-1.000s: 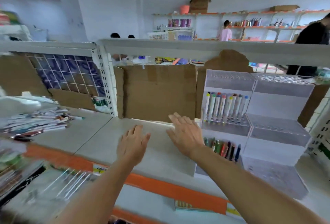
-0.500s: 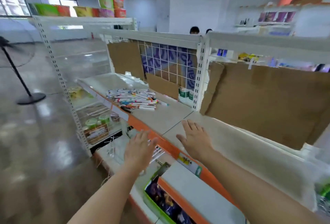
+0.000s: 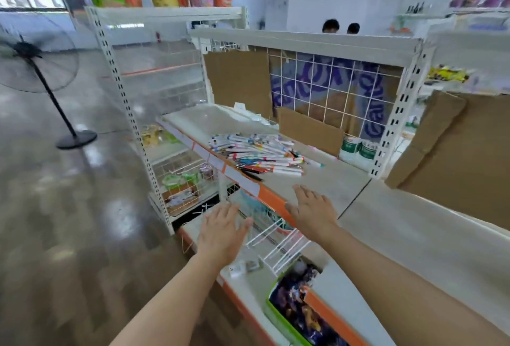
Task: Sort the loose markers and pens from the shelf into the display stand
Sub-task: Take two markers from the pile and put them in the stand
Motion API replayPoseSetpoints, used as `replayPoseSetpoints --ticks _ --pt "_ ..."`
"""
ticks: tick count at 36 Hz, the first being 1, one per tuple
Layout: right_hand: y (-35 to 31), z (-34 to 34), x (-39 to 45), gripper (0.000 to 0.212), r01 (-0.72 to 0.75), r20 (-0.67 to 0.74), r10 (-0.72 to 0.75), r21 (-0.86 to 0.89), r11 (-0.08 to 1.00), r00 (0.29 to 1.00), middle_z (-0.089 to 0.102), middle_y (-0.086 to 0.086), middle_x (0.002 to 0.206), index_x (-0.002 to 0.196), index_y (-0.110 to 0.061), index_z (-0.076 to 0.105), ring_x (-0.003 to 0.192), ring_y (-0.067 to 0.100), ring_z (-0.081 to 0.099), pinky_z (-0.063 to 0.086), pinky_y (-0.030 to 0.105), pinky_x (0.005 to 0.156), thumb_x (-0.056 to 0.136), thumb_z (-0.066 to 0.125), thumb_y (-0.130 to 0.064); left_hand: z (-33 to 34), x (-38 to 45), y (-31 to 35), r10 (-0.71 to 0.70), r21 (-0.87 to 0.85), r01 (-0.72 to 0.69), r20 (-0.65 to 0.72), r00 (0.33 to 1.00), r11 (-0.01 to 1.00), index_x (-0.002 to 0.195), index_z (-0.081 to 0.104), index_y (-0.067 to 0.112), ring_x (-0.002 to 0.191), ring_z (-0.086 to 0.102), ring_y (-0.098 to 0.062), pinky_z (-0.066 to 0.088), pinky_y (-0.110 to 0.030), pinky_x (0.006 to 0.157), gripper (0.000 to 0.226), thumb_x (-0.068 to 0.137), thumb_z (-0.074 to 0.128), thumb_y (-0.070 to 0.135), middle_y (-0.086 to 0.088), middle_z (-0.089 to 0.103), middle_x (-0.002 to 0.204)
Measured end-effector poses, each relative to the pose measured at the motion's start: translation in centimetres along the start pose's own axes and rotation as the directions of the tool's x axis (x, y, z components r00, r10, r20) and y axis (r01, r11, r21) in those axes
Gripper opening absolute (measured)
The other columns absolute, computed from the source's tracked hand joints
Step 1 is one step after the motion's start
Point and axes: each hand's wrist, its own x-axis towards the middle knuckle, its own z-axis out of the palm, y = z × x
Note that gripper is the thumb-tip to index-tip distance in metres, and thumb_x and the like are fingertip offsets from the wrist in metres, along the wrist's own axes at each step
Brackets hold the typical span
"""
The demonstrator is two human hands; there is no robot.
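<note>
A loose pile of markers and pens lies on the pale shelf with an orange front edge. My right hand hovers flat and empty just in front of the pile, fingers straight, over the shelf's front edge. My left hand is stretched out flat and empty lower down, over the wire rack below the shelf. Neither hand touches a marker. The display stand is out of view.
Cardboard sheets and a wire grid back panel stand behind the shelf. Two green-labelled rolls sit by the white upright post. A white wire rack and a printed box sit below. A floor fan stands far left.
My view has swung left from the display stand to the marker pile, which has come closer. Both hands stay flat and empty, now nearer the pile.
</note>
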Motion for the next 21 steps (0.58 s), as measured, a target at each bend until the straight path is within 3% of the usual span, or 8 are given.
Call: replayPoseSetpoints --ticks 7,11,21 --pt "0.1 0.6 5.2 0.058 -0.044 0.001 0.044 -0.046 0.998 0.999 0.029 0.004 0.152 0.148 -0.017 0.019 0.133 0.026 0.035 0.026 0.04 0.108 0.1 0.025 -0.049 0.3 4.9 -1.2 0.029 -0.001 -0.029 0.006 1.0 1.0 0.151 0.018 0.02 0.146 0.011 -0.017 0.01 -0.038 0.119 0.065 0.097 0.017 0.056 -0.001 0.017 0.158" --pt "0.7 0.8 8.9 0.057 -0.063 0.002 0.063 -0.024 0.998 0.998 0.035 0.005 0.149 0.147 -0.017 0.022 0.134 0.025 0.034 0.026 0.039 0.107 0.1 0.028 -0.048 0.2 8.5 -1.3 0.065 0.024 -0.064 -0.058 0.996 0.998 0.147 0.027 0.021 0.142 0.021 -0.018 0.016 -0.036 0.115 0.06 0.098 0.02 0.054 0.0 0.029 0.153" --pt "2.8 1.4 17.7 0.035 -0.072 -0.012 0.072 -0.052 0.996 0.997 0.044 0.005 0.139 0.132 -0.015 0.041 0.13 0.025 0.035 0.031 0.036 0.1 0.101 0.037 -0.031 -1.0 17.3 0.5 0.082 0.01 -0.082 -0.021 0.996 0.997 0.15 0.021 0.021 0.144 0.016 -0.018 0.013 -0.036 0.118 0.062 0.098 0.02 0.055 0.0 0.021 0.157"
